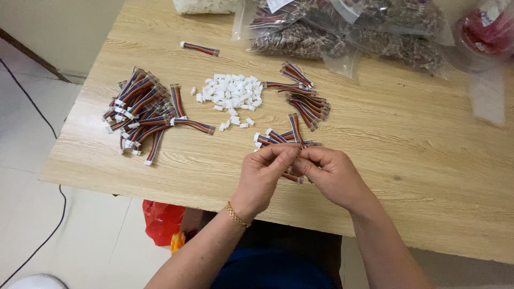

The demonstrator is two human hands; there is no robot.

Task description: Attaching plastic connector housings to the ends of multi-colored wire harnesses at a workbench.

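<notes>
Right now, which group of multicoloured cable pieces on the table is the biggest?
The pile of cables with white plugs at the table's left end; the bundle right of the white connector heap and the single cable at the back are far smaller.

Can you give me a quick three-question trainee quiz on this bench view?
1. True or false: both hands, left hand and right hand, meet at one cable.
2. Which lies between the two cable piles? A) white connectors B) scissors C) tape
3. On which side of the table is the big pile of finished cables?

Key: 1 true; 2 A; 3 the person's left.
</notes>
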